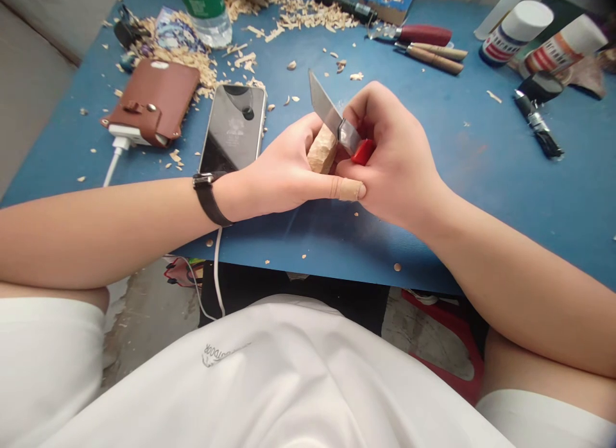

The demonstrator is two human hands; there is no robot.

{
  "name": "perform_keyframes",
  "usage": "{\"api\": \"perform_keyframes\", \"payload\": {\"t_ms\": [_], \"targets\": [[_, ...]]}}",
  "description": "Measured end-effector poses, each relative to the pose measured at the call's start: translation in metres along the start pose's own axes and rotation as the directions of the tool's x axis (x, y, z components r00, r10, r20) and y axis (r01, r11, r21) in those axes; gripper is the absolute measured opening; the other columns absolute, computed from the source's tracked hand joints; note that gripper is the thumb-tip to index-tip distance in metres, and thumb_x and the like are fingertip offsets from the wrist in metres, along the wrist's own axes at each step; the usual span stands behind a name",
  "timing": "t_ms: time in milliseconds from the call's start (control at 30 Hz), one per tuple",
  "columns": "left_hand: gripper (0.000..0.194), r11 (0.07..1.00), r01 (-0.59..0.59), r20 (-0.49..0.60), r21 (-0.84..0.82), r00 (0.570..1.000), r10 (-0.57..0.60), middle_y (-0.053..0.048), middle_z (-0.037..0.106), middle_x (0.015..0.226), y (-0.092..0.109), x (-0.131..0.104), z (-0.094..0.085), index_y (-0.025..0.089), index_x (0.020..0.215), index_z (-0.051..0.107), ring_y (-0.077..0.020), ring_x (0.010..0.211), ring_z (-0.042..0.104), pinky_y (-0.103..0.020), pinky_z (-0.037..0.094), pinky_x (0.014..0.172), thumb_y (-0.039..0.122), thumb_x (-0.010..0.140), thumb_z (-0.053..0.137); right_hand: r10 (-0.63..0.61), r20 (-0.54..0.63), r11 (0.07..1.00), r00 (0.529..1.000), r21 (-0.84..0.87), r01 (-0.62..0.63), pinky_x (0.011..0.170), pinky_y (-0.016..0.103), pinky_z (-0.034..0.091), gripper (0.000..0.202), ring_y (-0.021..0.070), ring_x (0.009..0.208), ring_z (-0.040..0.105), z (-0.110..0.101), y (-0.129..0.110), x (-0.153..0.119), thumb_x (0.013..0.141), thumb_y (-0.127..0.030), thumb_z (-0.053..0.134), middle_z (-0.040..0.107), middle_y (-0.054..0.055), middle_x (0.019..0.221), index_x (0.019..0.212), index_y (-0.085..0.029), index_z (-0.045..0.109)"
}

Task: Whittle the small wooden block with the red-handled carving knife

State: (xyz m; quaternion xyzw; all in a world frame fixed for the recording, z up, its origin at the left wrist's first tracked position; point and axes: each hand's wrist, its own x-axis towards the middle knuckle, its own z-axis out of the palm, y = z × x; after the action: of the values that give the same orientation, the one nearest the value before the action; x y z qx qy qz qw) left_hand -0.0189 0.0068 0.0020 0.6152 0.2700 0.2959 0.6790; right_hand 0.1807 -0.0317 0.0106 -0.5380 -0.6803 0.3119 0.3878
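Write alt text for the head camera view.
A person's left hand grips a wood block; the right hand holds a red-handled knife close to it. Wood shavings, a phone and hand tools lie on a blue table.

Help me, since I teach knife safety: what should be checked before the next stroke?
1. Knife gripped in right hand: ok.
2. Wood piece held in left hand: ok.
3. Blade clear of the left fingertips behind the wood: cannot tell, hidden.
4. Tape around left thumb: ok, in place.
5. Phone well away: arguably not ok, it lies close to the left hand.
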Motion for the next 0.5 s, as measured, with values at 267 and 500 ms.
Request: {"api": "perform_keyframes", "payload": {"t_ms": [267, 500], "targets": [[0.083, 0.994, -0.107, -0.12, 0.018, 0.987, 0.108, -0.001, 0.08, 0.102, -0.011, -0.005, 0.001, 0.028, 0.108, 0.076, -0.0345, 0.129, 0.088, -0.042, 0.075, 0.107, 0.074, 0.068, 0.132, 0.015, -0.087, 0.99, 0.996, 0.144, -0.003, 0.079, 0.042, 0.036, 0.05, 0.0236, 0.086, 0.037, 0.004, -0.018, -0.005, 0.074, 0.003, 0.07, 0.05, -0.003, 0.089, 0.091, -0.035, 0.043], [0.08, 0.985, -0.146, -0.107, 0.089, 0.982, 0.155, -0.002, 0.082, 0.11, -0.013, -0.001, -0.003, 0.026, 0.11, 0.08, -0.0348, 0.129, 0.088, -0.041, 0.075, 0.108, 0.073, 0.071, 0.131, 0.081, -0.136, 0.995, 0.987, 0.071, -0.072, 0.08, 0.042, 0.038, 0.057, 0.0221, 0.084, 0.039, 0.007, -0.019, -0.002, 0.07, 0.009, 0.077, 0.05, -0.004, 0.087, 0.084, -0.033, 0.041]]}}
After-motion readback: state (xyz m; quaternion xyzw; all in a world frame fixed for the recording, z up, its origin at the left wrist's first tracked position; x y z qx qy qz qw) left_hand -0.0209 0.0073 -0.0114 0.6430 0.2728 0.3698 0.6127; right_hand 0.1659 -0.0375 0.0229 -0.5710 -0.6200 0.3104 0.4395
